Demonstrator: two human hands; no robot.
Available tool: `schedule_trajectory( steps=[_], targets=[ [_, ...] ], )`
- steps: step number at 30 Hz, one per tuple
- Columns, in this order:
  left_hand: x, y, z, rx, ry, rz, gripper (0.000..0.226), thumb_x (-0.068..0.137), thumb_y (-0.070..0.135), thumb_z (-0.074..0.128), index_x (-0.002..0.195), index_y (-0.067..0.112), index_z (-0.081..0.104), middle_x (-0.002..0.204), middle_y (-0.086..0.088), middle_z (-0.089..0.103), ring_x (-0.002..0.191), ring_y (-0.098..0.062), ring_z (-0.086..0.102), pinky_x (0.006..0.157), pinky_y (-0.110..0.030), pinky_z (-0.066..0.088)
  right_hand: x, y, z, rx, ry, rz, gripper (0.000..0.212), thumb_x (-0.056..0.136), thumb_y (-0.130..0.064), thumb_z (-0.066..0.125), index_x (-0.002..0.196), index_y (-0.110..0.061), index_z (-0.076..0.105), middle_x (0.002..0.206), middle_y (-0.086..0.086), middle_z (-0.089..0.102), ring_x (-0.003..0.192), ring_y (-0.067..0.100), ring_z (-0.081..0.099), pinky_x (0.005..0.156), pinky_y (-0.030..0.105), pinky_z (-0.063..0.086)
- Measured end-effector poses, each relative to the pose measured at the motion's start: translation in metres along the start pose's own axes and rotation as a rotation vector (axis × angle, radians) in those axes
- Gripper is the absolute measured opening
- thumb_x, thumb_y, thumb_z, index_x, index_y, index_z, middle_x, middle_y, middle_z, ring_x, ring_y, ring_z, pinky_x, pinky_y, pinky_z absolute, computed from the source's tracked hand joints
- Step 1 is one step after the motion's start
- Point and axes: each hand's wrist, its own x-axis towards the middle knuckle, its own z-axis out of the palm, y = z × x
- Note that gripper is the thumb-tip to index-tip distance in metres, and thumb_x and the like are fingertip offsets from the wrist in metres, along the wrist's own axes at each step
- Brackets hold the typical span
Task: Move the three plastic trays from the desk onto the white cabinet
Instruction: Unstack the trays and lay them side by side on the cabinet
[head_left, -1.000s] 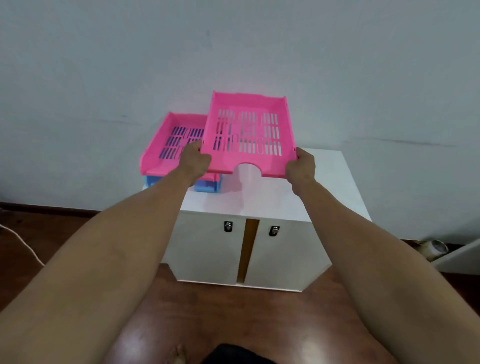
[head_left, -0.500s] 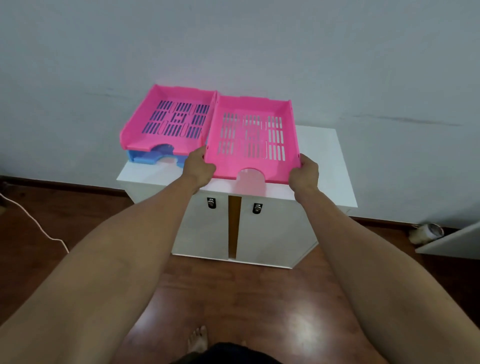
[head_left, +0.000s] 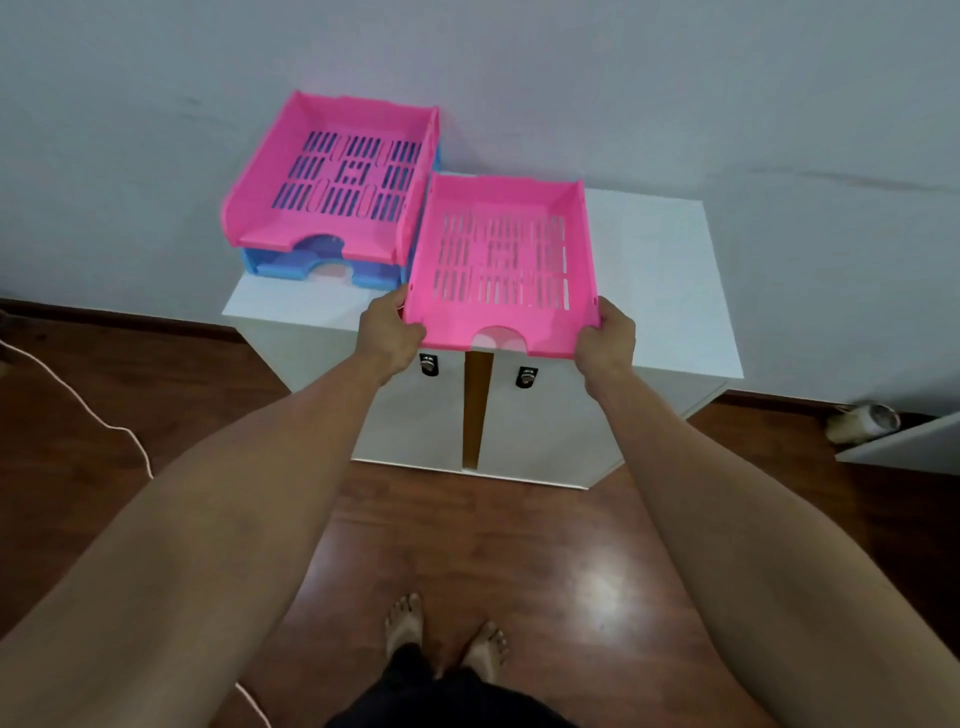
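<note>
A: Where does the job stand?

B: Two trays are already up on the white cabinet (head_left: 654, 270): a pink tray (head_left: 343, 176) stacked on a blue tray (head_left: 306, 270), off beyond the left hand (head_left: 387, 335), against the wall. The last tray (head_left: 501, 260), also pink, is in both hands.

A: How is it held?

B: The left hand is closed round the near left corner, fingers curled under the front rim. The right hand (head_left: 605, 338) grips the near right corner in the same way, thumb on the side wall. The tray reaches away from the hands over the cabinet top. Its far end looks to be down on the top or very close to it; I cannot tell if it is touching. The near edge, with the half-round notch, hangs just past the cabinet's front edge, above the two door locks (head_left: 428, 364).

A: So what makes a clean finish?

B: I would keep it level and push it away from the hands until the whole base sits on the top, with no overhang at the front. Its left wall is just beside the stack, so it should slide straight, not drift toward the left hand's side, or it could nudge the stack.

A: And letting go?

B: Lower the near edge first, then open both hands together. If one side goes early, light plastic like this will probably skid or tip off the front edge.
</note>
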Motion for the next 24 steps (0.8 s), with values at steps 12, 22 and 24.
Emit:
schedule_trajectory(
  steps=[12,22,24],
  targets=[
    [0.034,-0.013,-0.002,-0.008,0.163,-0.048,0.039,0.086,-0.001,0.074,0.123,-0.001,0.064,0.106,-0.009,0.066,0.093,-0.021,0.062,0.091,-0.030,0.055,0.034,0.009,0.025,-0.045,0.004,-0.004,0.034,0.075,0.018,0.027,0.081,-0.007,0.049,0.066,-0.001,0.038,0.058,0.016,0.029,0.040,0.013,0.021],
    [0.083,-0.020,0.007,0.006,0.321,-0.170,0.033,0.081,0.036,0.085,0.088,0.005,0.073,0.076,-0.001,0.068,0.070,-0.019,0.063,0.074,-0.031,0.053,0.085,0.003,0.048,-0.084,0.013,0.030,0.037,0.076,0.016,0.028,0.078,-0.012,0.051,0.066,-0.003,0.041,0.057,0.015,0.032,0.039,0.011,0.025],
    [0.087,-0.019,0.009,0.017,0.332,-0.170,0.038,0.082,0.039,0.085,0.069,0.008,0.067,0.059,0.001,0.059,0.055,-0.015,0.054,0.067,-0.031,0.049,0.093,0.000,0.051,-0.087,0.017,0.027,0.040,0.075,0.017,0.028,0.071,-0.019,0.045,0.064,-0.004,0.038,0.055,0.014,0.030,0.040,0.010,0.023]
  ],
)
